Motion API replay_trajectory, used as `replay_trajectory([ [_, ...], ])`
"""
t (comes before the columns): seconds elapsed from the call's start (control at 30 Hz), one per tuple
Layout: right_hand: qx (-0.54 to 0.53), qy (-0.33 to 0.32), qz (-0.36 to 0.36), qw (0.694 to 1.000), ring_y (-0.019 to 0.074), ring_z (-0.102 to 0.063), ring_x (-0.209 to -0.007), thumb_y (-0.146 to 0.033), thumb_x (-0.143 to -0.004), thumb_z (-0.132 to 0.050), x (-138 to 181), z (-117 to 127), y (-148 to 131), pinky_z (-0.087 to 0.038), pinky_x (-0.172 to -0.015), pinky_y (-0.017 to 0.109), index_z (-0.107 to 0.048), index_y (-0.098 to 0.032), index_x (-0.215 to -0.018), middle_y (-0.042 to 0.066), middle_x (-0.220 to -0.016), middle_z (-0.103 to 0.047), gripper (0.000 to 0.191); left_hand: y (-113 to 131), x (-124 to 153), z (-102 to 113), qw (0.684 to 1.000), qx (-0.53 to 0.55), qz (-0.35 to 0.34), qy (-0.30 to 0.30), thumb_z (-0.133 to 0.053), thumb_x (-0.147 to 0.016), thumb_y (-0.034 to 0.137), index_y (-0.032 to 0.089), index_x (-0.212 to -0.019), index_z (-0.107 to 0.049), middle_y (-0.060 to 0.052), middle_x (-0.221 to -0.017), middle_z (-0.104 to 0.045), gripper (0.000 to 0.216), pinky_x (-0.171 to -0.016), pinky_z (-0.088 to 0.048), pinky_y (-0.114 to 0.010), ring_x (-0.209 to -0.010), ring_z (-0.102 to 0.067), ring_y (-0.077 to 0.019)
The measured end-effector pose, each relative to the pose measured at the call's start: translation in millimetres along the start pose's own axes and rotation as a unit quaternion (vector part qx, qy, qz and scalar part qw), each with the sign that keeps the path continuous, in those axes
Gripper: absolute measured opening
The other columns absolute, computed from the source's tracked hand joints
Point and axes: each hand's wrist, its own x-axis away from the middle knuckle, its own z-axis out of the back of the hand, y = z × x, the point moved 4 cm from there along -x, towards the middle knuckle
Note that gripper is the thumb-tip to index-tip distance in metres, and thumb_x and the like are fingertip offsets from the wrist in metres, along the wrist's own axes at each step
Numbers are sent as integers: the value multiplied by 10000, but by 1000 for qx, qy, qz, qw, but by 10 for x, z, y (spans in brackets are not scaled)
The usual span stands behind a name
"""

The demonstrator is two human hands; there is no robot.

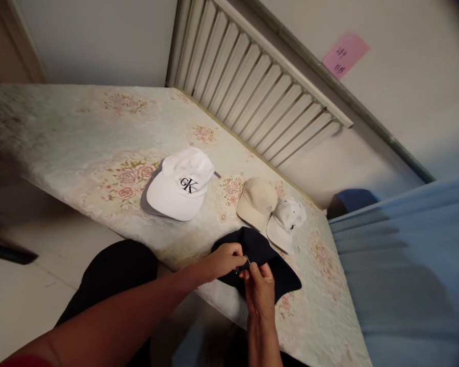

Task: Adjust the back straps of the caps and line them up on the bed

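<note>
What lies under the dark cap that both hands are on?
Floral cover shows around the dark cap. What lies directly beneath is hidden by the cap itself, the left hand and the right hand.

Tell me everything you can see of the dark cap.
The dark cap looks black or very dark navy, of plain matte cloth, with no logo showing. Its rounded crown lies toward the pale caps; a tapering edge, probably the brim, reaches right in the picture. It is at the near side of the floral cover. The left hand and right hand pinch it around a small shiny piece, partly hidden by fingers.
</note>
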Motion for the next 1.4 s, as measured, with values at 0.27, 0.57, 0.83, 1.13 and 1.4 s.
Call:
replay_trajectory([
  [0.27,1,0,7,1000,76,-449,-496,-288,-641,-762,6,8,9,-420,-533,244,-637,-205,-798,-67,-554,-519,217,-63,-10,6,999,44,2,-1,-542,-751,272,165,-700,-485,40,-517,-554,131,-489,-410,-219,-475,-543,-99],
  [0.57,-23,-19,-4,1000,75,-461,-528,-267,-659,-744,24,12,8,-426,-561,237,-643,-208,-845,-55,-607,-544,221,-127,-27,3,998,68,16,-8,-571,-725,222,154,-713,-496,26,-539,-591,102,-505,-437,-210,-485,-576,-95],
  [0.83,-12,-41,-1,999,95,-467,-539,-280,-686,-710,36,-30,43,-430,-574,265,-621,-209,-823,-55,-594,-516,179,-112,-33,13,998,34,23,46,-563,-719,228,169,-698,-482,65,-469,-517,102,-422,-385,-189,-408,-514,-85],
  [1.13,-21,-71,2,997,95,-484,-576,-235,-699,-691,72,-89,19,-447,-630,271,-633,-218,-837,-41,-630,-550,151,29,37,-5,997,-9,-15,74,-507,-758,229,202,-659,-421,61,-474,-499,134,-443,-379,-213,-454,-528,-110],
  [1.4,-22,-40,2,999,74,-467,-547,-202,-690,-683,28,-32,36,-437,-602,242,-620,-208,-867,-61,-620,-531,188,-121,-1,-9,988,-97,-82,84,-455,-690,69,199,-688,-467,20,-688,-531,130,-558,-392,-228,-587,-503,-105],
])
